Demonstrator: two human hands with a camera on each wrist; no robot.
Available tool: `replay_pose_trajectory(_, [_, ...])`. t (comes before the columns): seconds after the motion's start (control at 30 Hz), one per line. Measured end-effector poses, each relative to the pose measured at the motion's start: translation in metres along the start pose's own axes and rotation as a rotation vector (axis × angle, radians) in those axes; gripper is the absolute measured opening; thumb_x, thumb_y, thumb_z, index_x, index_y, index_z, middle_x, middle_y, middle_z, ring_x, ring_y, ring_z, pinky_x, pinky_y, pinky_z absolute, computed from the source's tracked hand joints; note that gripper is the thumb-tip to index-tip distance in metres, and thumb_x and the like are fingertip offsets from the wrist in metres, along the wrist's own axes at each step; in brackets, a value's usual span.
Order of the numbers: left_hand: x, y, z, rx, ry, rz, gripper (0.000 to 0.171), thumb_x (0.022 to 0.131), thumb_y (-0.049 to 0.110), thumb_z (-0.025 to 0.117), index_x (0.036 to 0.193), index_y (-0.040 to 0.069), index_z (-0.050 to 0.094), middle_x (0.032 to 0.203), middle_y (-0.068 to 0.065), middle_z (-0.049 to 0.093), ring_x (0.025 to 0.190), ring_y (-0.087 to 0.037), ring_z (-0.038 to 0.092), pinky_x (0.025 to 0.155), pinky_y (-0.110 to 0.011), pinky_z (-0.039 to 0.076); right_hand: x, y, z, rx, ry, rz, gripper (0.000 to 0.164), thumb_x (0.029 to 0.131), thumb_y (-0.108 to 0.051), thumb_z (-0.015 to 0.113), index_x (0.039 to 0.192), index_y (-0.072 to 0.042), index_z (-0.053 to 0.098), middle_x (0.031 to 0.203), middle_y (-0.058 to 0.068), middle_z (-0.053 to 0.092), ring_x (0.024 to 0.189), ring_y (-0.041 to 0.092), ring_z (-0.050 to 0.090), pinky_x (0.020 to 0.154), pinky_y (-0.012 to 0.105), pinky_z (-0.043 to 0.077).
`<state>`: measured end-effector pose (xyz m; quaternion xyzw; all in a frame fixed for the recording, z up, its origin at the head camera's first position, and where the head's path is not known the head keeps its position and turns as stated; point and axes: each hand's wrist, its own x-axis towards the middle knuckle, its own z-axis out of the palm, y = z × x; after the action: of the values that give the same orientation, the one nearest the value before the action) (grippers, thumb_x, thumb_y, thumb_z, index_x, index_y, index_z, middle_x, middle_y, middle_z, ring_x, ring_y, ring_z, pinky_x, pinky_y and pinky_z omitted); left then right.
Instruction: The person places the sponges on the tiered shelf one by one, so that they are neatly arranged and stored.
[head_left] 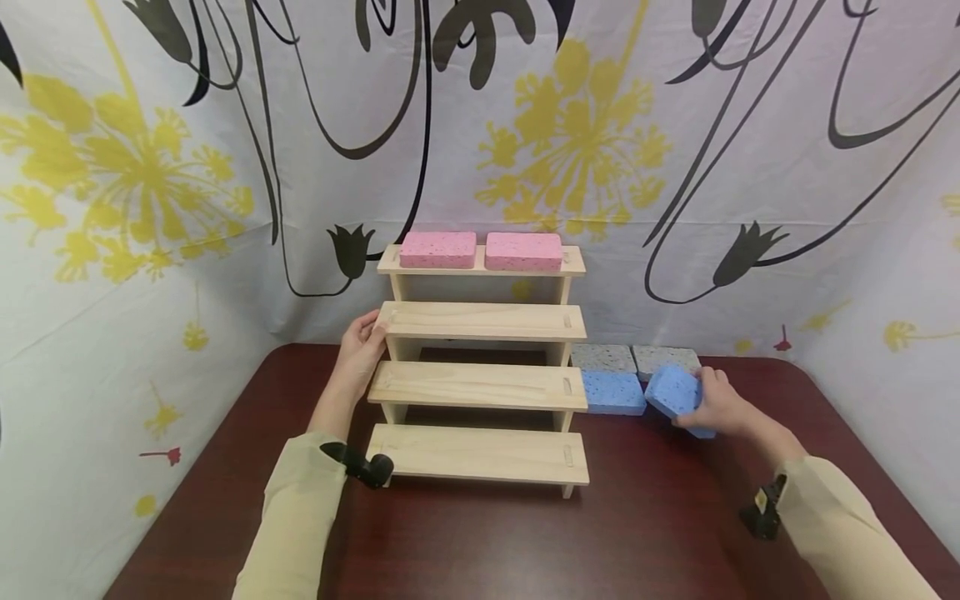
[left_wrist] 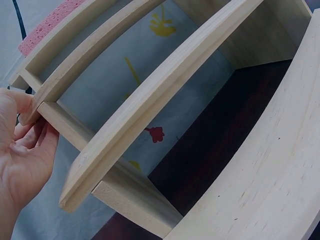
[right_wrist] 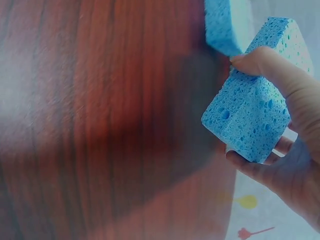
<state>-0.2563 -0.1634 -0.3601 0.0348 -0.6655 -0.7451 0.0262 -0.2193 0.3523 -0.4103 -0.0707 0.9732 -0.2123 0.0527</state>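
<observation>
A four-tier wooden step shelf (head_left: 480, 383) stands mid-table. My left hand (head_left: 362, 352) grips the left end of its second board from the top. In the left wrist view, the thumb of that left hand (left_wrist: 25, 160) lies against the board end (left_wrist: 37, 105) and the fingers curl beneath. On the right, my right hand (head_left: 723, 406) holds a blue sponge (head_left: 672, 390), tilted, between thumb and fingers. The right wrist view shows this sponge (right_wrist: 255, 110) pinched across its width. A second blue sponge (head_left: 613, 392) lies flat just left of it. Two pink sponges (head_left: 438, 250) sit on the top board.
Two grey sponges (head_left: 603, 358) lie behind the blue ones, right of the shelf. The dark reddish table (head_left: 480, 542) ends at a patterned cloth backdrop (head_left: 450, 167), which also hangs along both sides. A small black camera (head_left: 363, 467) is strapped to the left wrist.
</observation>
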Motion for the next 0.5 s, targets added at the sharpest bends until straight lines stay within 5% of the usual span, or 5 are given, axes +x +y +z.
replay_pose_trajectory(0.5, [0.0, 0.0, 0.0, -0.003, 0.001, 0.004, 0.048, 0.097, 0.007, 0.038, 0.14, -0.004, 0.02, 0.147, -0.021, 0.025, 0.135, -0.026, 0.029, 0.113, -0.034, 0.025, 0.005, -0.029, -0.02, 0.065, 0.127, -0.064, 0.088, 0.068, -0.027, 0.077, 0.127, 0.015, 0.027, 0.12, 0.036, 0.029, 0.101, 0.043, 0.033, 0.084, 0.059, 0.037])
